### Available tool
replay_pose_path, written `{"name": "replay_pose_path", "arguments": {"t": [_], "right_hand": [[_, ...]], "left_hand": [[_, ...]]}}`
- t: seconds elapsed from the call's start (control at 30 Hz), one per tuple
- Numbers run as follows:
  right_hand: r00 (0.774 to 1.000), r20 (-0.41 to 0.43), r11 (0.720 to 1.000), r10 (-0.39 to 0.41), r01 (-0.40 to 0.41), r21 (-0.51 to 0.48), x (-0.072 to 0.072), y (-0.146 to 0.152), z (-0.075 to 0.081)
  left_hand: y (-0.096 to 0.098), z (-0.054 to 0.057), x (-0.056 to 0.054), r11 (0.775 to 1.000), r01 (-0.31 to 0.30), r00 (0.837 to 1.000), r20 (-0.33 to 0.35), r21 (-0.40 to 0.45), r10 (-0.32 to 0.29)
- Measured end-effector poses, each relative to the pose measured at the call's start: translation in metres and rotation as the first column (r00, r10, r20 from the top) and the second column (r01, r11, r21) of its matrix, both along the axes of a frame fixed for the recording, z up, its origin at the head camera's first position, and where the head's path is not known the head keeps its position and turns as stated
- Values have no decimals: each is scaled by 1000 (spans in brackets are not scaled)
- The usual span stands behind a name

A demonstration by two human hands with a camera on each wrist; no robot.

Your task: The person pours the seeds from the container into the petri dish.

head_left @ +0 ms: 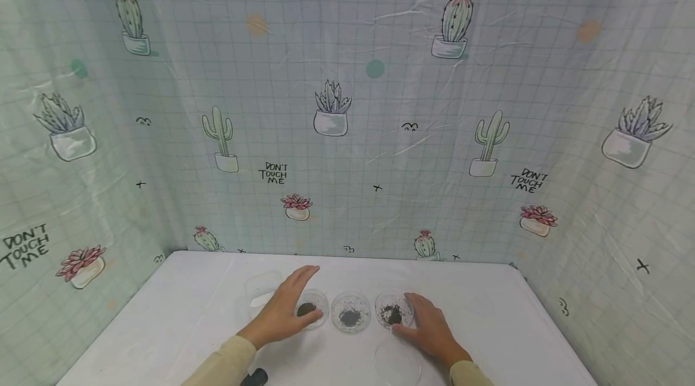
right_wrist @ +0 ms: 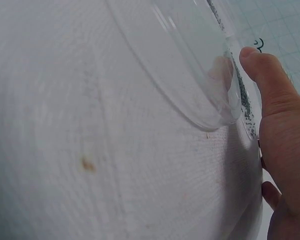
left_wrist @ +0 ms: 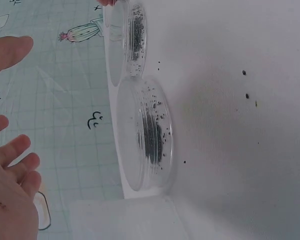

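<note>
Three clear petri dishes holding dark granular matter stand in a row on the table. My left hand [head_left: 285,309] is spread over the left dish [head_left: 324,297], its thumb overlapping the dish in the head view. In the left wrist view, the fingers [left_wrist: 12,177] are apart with nothing between them. My right hand [head_left: 431,329] holds the right dish [head_left: 384,297] by its right side, thumb toward the near rim and fingers toward the far side. Between the two hands stands the middle dish [head_left: 350,298]. A clear round lid [head_left: 398,363] lies nearest me, beside the right wrist.
A clear container [head_left: 264,280] is partly hidden behind the left hand. Some black object [head_left: 255,377] lies by the left sleeve. Several dark specks [left_wrist: 247,96] dot the white table [head_left: 206,289]. Behind the table hangs a cactus-print curtain [head_left: 374,151].
</note>
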State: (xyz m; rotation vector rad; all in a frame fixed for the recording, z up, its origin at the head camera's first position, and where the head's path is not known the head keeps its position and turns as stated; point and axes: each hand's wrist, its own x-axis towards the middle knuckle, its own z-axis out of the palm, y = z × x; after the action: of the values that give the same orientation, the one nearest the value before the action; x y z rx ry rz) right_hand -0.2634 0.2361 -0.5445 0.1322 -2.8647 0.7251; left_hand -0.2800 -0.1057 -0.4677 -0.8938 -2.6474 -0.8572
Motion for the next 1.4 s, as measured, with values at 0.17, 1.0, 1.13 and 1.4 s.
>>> {"name": "replay_pose_path", "arguments": {"t": [0.17,1.0,1.13,1.4], "right_hand": [[1000,0,1000,-3,3,2,0,0,0],[999,26,999,-26,27,-44,2,-3,0],[999,26,999,-22,23,-41,1,-2,0],[999,32,999,-17,18,-43,0,-2,1]], "left_hand": [[6,-2,2,1000,22,1000,-18,-5,-22],[26,-3,8,994,105,994,14,-20,-105],[29,-3,8,993,117,993,10,-22,-117],[37,-3,9,990,139,990,-1,-35,-139]]}}
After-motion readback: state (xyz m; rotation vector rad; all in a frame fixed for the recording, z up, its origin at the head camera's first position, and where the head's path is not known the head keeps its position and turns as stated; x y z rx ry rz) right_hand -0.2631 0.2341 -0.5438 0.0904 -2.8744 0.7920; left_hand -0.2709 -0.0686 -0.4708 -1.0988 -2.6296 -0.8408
